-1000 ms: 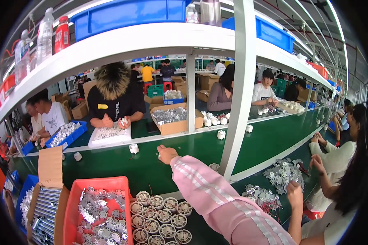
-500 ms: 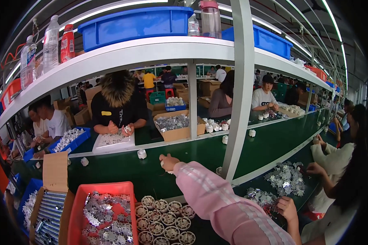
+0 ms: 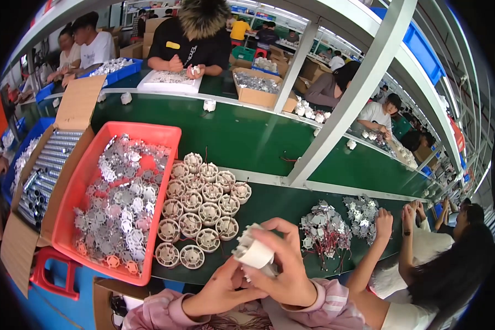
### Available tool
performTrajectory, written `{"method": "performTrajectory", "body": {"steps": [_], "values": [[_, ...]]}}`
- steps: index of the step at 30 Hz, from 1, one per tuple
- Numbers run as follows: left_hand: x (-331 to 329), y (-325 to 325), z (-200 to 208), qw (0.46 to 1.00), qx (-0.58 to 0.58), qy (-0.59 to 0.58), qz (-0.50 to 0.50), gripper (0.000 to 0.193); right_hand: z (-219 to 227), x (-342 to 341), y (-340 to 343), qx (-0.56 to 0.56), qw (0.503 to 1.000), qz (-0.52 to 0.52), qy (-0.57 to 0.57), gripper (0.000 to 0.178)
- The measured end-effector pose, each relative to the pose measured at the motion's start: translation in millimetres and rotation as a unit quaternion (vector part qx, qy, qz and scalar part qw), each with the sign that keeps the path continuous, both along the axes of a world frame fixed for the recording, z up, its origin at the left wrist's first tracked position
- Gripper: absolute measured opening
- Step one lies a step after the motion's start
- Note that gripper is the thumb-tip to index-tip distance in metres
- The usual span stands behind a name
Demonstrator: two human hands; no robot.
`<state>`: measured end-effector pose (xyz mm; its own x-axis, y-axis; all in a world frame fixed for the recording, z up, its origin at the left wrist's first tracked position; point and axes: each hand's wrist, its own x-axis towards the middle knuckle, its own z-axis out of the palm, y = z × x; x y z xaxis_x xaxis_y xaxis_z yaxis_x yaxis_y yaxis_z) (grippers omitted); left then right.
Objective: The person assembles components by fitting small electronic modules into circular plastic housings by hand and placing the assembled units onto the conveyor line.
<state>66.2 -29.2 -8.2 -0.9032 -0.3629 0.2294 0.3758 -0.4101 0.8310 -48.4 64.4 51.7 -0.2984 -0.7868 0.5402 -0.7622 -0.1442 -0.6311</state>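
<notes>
A white round plastic housing (image 3: 257,254) with a toothed rim is held tilted in front of me, over the near edge of the bench. My right hand (image 3: 289,267) is closed round it, fingers over the top and thumb lower down. My left hand (image 3: 223,286) meets it from below and the left, its thumb and fingers pressed in near the underside; some of those fingertips are hidden. Just beyond my hands, several round white spoked parts (image 3: 208,240) with thin red wires stand packed together on the green bench.
Left of the spoked parts sits a red bin (image 3: 173,135) of silvery flat pieces, beside a cardboard box of metal cylinders (image 3: 55,159). Wired metal pieces (image 3: 325,231) lie in piles to the right, near a co-worker's arm (image 3: 371,258). A slanting white post (image 3: 352,93) rises behind the bench.
My right hand has drawn back from the green belt to near my body, with the white housing in it. My left hand has come into view. The view has tilted downward.
</notes>
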Motion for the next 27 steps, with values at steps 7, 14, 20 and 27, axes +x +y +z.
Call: {"method": "performTrajectory", "body": {"steps": [7,14,20,27], "values": [[-38,14,-35,0.831,-0.511,-0.196,0.097,0.054,-79,-54,37,-0.185,0.935,-0.12,-0.276,0.057],[-73,15,-26,0.74,-0.641,-0.195,0.058,0.056,-138,-133,2,-0.053,0.964,-0.206,-0.159,0.043],[-75,15,-25,0.722,-0.654,-0.193,0.116,0.054,-93,-99,27,0.016,0.967,-0.253,0.034,0.048],[-64,32,16,0.747,-0.619,-0.112,0.215,0.04,-60,-157,113,0.095,0.913,-0.381,0.111,0.027]]}}
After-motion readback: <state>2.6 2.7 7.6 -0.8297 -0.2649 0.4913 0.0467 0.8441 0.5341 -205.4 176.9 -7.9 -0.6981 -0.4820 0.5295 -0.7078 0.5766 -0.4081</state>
